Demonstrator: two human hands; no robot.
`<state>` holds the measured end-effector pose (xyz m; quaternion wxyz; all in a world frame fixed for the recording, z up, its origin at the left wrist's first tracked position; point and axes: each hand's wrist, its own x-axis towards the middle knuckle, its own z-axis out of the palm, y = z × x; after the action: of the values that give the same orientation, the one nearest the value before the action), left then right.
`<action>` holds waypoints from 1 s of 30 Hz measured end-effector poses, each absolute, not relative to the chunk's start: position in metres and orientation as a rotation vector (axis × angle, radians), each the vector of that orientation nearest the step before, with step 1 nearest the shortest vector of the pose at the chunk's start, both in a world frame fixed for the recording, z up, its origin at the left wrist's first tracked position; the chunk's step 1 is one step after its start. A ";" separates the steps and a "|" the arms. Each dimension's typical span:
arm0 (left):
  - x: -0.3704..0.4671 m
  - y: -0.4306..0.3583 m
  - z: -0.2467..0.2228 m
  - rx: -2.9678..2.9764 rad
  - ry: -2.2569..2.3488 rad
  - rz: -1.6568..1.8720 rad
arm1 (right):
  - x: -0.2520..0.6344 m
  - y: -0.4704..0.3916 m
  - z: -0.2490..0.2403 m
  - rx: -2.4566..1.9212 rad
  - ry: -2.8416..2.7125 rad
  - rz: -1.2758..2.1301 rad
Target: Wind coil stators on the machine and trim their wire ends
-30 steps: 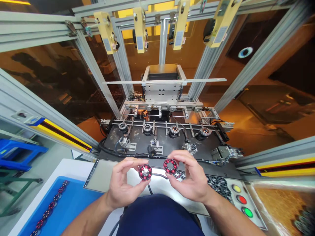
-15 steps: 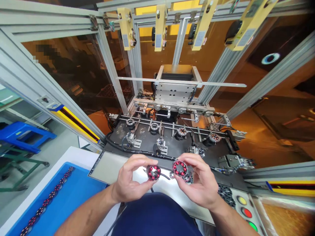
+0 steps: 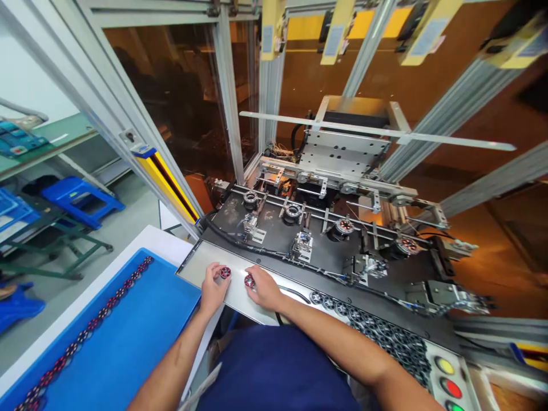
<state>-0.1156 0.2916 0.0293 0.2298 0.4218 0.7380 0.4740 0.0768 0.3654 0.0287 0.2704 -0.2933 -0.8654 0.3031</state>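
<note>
My left hand point(image 3: 214, 288) has its fingers round a small round part with red windings point(image 3: 225, 273), over the left end of the pale metal ledge point(image 3: 205, 260). To its right, my right hand point(image 3: 264, 290) grips a second red-wound part point(image 3: 249, 280) between thumb and fingers. The two parts are apart. Whether either one touches the ledge, I cannot tell. Several dark ring parts point(image 3: 385, 331) lie packed together on the ledge, right of my right forearm.
Ahead is a black machine deck point(image 3: 274, 228) with several ring fixtures and clamps. A blue tray point(image 3: 128, 331) at the left holds a row of red and black parts. Buttons point(image 3: 451, 388) sit at the lower right. A yellow-edged frame post point(image 3: 169, 185) rises at the left.
The view has turned left. Both hands, each still with its red-wound part, have moved forward and left to the ledge's left end. More of the dark ring parts now shows.
</note>
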 end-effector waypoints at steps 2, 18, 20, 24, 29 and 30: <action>-0.112 0.301 0.025 1.181 2.019 1.299 | 0.055 0.371 0.028 -0.774 -2.393 0.785; -0.051 0.429 0.196 2.437 1.414 0.932 | 0.351 0.421 0.186 -1.307 -2.400 0.237; -0.001 0.496 0.222 2.550 1.286 0.826 | 0.400 0.457 0.203 -1.523 -2.388 0.170; 0.097 0.595 0.218 2.701 1.040 0.463 | 0.453 0.509 0.211 -1.891 -2.373 0.106; 0.156 0.622 0.175 2.823 0.761 0.078 | 0.466 0.534 0.185 -2.023 -2.455 0.167; 0.158 0.622 0.169 2.840 0.727 0.025 | 0.466 0.538 0.179 -2.015 -2.475 0.185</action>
<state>0.1576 0.6224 0.1689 0.1046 0.9635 0.2464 0.0083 0.4661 0.5378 0.1786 -0.0276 -0.6301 -0.7739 0.0579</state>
